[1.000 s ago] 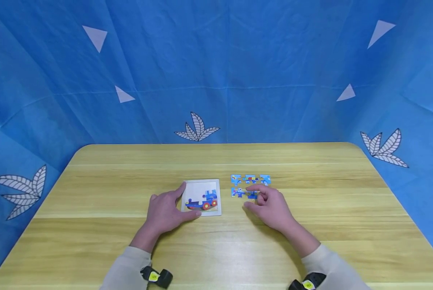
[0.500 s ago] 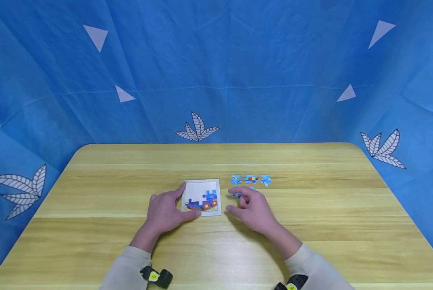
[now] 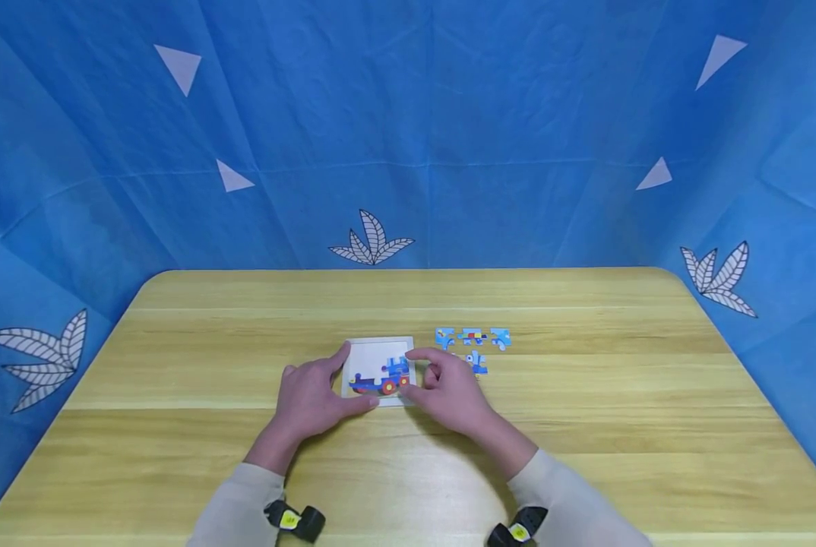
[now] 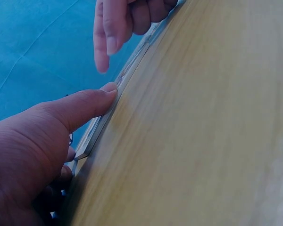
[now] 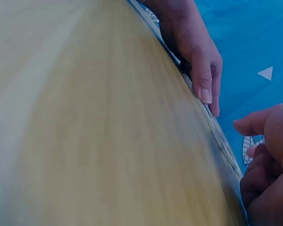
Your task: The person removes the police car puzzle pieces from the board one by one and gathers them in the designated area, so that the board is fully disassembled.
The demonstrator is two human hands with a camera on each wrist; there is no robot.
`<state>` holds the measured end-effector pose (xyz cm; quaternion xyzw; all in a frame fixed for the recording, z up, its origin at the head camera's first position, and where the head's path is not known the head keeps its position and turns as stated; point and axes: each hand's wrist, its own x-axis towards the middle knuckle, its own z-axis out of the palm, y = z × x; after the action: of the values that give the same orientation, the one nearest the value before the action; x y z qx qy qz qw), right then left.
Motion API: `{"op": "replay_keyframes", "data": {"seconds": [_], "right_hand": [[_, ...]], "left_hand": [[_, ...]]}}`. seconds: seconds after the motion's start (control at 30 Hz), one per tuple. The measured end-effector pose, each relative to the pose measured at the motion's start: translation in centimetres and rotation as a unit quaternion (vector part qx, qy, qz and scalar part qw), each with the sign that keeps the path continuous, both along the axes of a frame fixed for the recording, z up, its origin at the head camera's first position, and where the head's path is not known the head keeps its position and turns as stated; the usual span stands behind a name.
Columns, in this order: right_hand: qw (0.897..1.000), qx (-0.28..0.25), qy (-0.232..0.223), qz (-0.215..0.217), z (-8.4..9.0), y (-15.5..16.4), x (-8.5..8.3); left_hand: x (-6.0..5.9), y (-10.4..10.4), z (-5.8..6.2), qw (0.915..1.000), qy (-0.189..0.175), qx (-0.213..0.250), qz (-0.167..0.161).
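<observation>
My left hand [image 3: 308, 403] braces puzzle tray [image 3: 381, 348]; right hand [image 3: 449, 391] fingers curled, pinch unclear. Pieces [image 3: 472, 338] prob light, thin; take by edges.

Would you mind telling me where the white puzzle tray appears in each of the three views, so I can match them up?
Head: the white puzzle tray lies at table centre, between the left hand and right hand.
Left wrist: its thin edge runs diagonally under the left thumb.
Right wrist: seen edge-on at right, below the left hand's fingers.
Shared landmark: the left hand resting against the tray's edge.
</observation>
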<state>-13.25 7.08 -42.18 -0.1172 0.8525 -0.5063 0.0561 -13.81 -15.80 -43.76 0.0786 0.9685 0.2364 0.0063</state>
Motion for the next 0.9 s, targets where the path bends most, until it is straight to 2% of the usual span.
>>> {"op": "replay_keyframes", "data": {"seconds": [0.43,0.9], "right_hand": [[0.999,0.049,-0.013,0.005,0.1,-0.9,-1.0],[0.997,0.070,-0.027,0.004,-0.1,-0.9,-1.3]], "left_hand": [[-0.2,0.0,0.0,0.9999,0.010,-0.005,-0.001],[-0.1,-0.1,-0.2,0.9999,0.010,-0.002,-0.002]]}}
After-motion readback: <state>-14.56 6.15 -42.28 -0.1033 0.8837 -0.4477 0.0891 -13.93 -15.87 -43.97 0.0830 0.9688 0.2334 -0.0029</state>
